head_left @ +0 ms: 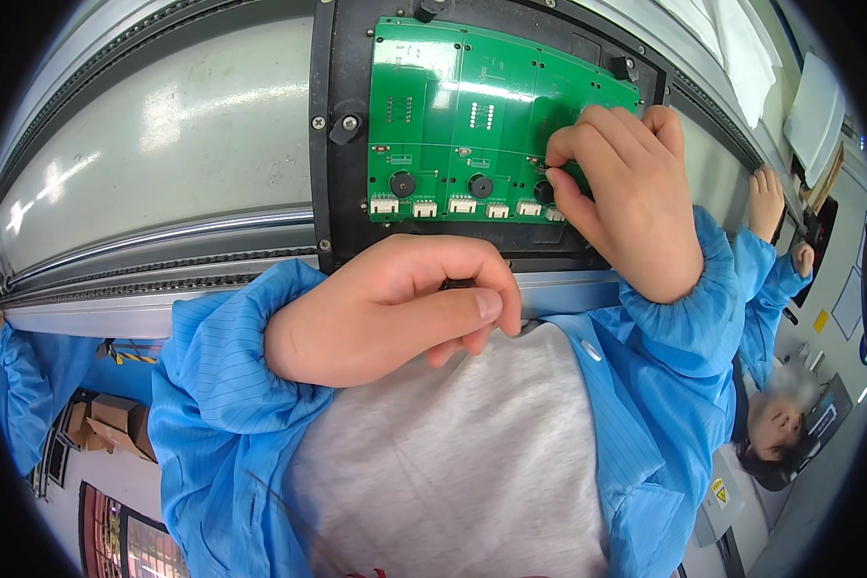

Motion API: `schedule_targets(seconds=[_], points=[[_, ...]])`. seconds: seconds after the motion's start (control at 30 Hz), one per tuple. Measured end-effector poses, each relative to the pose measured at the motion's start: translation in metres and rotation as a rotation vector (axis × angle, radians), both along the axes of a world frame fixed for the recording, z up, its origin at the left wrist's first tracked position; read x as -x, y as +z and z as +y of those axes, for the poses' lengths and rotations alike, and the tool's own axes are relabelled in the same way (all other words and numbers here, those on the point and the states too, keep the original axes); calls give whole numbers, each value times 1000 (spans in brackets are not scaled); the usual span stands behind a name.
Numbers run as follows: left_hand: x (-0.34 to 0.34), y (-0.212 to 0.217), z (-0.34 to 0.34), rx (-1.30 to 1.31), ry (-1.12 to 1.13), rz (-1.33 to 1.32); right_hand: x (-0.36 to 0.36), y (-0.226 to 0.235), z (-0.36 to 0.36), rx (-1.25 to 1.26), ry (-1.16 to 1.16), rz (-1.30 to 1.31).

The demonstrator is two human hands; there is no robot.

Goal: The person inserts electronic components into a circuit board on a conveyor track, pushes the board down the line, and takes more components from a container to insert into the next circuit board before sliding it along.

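A green circuit board (443, 106) lies in a black frame (342, 193). Along its near edge runs a row of white connectors (462, 204), with round black buzzers (480, 186) just beyond them. My right hand (636, 193) is over the board's right part, thumb and index finger brought close together beside another round black buzzer (544, 192). Whatever is between those fingertips is too small to make out. Nearer to me, my left hand (395, 303) is curled closed in front of the frame. Something small and dark shows inside its fingers, mostly hidden.
The frame rests across metal rails (164, 250) with chains alongside. Black clamp knobs (347, 125) stand on the frame's rim. At the right is a co-worker in a blue sleeve (766, 279); another blue sleeve (29, 385) is at the far left, near cardboard boxes (120, 424).
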State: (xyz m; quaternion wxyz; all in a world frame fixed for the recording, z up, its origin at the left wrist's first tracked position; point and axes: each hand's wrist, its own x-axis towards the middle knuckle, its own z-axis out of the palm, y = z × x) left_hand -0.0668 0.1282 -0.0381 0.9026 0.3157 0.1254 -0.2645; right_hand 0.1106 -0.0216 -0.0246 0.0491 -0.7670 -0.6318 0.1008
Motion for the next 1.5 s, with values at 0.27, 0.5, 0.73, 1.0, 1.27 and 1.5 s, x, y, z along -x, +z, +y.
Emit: schedule_targets(seconds=[0.27,0.5,0.73,1.0,1.27,1.5], points=[[0,-1,-3,1,21,17,-5,1,-1,-12,84,-54],[0,0,0,-28,-7,1,-15,15,4,132,52,132],[2,0,2,-29,-6,-2,-14,19,11,240,46,137],[5,-1,3,-24,-5,-12,-14,22,16,260,95,86],[3,0,-2,-1,32,13,-14,25,22,327,188,-84],[1,-5,-1,30,21,-27,-15,32,24,391,114,-100]])
